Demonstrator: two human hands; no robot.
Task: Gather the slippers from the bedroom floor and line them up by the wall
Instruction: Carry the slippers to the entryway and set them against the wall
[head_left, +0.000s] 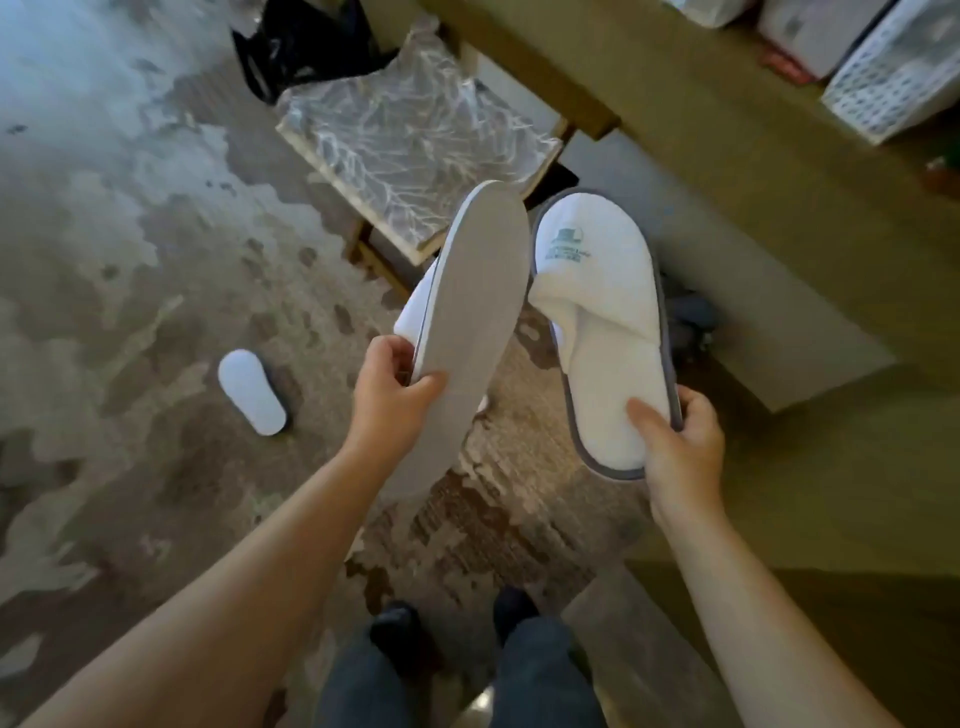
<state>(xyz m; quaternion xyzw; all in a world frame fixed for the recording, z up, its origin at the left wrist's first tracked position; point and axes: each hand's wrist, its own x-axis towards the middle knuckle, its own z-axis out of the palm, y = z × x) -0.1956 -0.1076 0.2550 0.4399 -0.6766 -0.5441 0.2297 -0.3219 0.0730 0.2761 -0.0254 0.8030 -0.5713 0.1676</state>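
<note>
Slippers, white, soft and fluffy with grey edges: the left hand (387, 387) grip pinches one (467, 291), the right hand (675, 441) grip pinches another (608, 332), while a third (251, 391) waits on the floor left of both, none lined up.

Three white slippers show in all: one sole-up slipper (467, 312) held in the left hand (387, 395), one logo slipper (605, 332) held in the right hand (680, 447), and one floor slipper (251, 391) lying apart on the patterned carpet. Two hands, two feet in dark socks, one wooden stool (415, 140) wrapped in plastic, and one black bag (306, 41) make up the rest.
</note>
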